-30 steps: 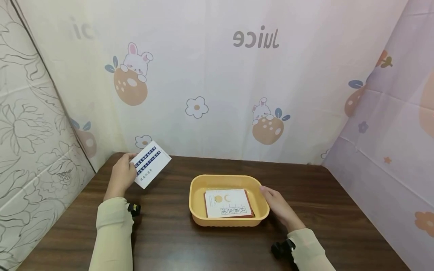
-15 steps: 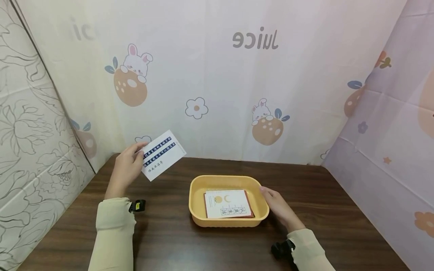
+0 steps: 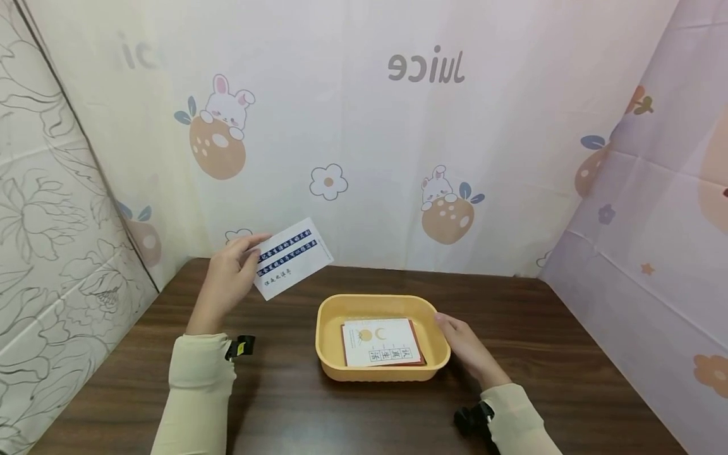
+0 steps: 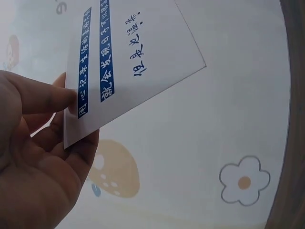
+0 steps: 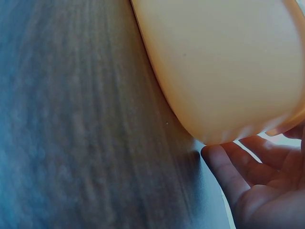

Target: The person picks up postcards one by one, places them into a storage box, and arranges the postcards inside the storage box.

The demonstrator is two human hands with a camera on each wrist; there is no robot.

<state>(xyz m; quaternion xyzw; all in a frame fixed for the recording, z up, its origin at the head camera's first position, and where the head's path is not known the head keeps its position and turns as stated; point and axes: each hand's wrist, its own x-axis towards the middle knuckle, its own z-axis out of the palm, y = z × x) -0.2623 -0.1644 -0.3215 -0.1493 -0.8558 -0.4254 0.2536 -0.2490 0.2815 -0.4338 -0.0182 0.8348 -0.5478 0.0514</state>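
Note:
My left hand holds a white card up over the table's far left part. Two dark-blue bands with white Chinese characters cross the card, with handwritten-style text below. In the left wrist view, the thumb and fingers pinch the card by one corner. A yellow plastic basin stands mid-table, and my right hand grips its right end, thumb at the rim. The right wrist view shows fingertips against its outer wall. Inside lies a stack of cards, a white one with an orange drawing on top.
The dark wood table reaches back to a pale curtain printed with rabbits and fruit. A flower-line curtain closes the left side and a lilac one the right. Black wrist cameras sit at both cuffs.
The left hand has moved right with the card, rising a little and bringing it closer to the basin. The right hand and the basin have stayed in place.

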